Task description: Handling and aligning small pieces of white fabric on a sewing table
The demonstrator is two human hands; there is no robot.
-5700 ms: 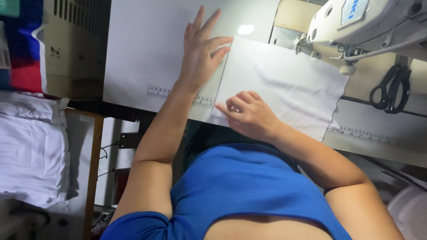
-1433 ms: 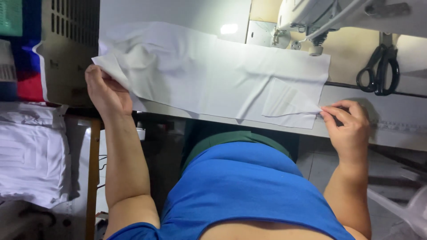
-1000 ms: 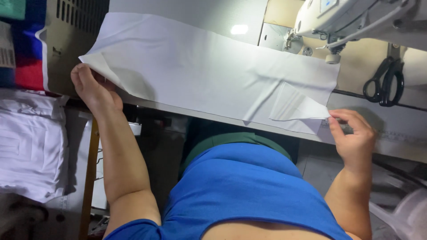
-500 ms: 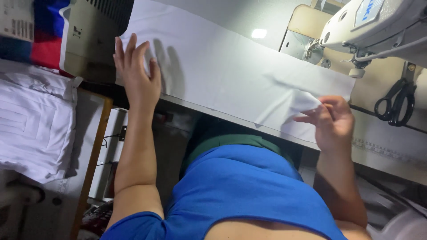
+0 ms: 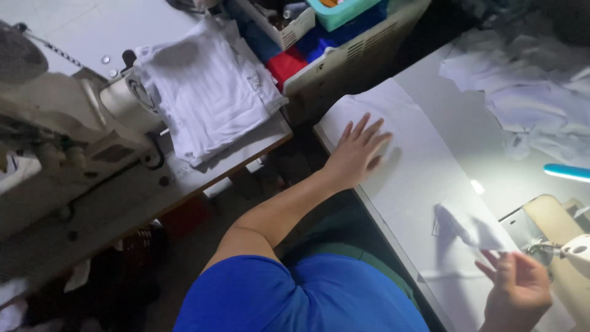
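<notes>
While left hand [image 5: 358,150] flat on smooth white cloth [image 5: 424,184], right hand [image 5: 516,289] open, folded corner just beside.

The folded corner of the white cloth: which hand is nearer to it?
Right. The right hand hovers just below the folded corner, fingers spread. The left hand lies flat on the cloth farther along.

Smooth matt white cloth strip [image 5: 424,184] on a glossy table [image 5: 479,129]; folded ribbed cloth stack [image 5: 203,92].

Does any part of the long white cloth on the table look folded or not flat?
Yes. The long white cloth lies mostly flat under the left hand, but near the right hand one corner is turned up and creased.
</notes>
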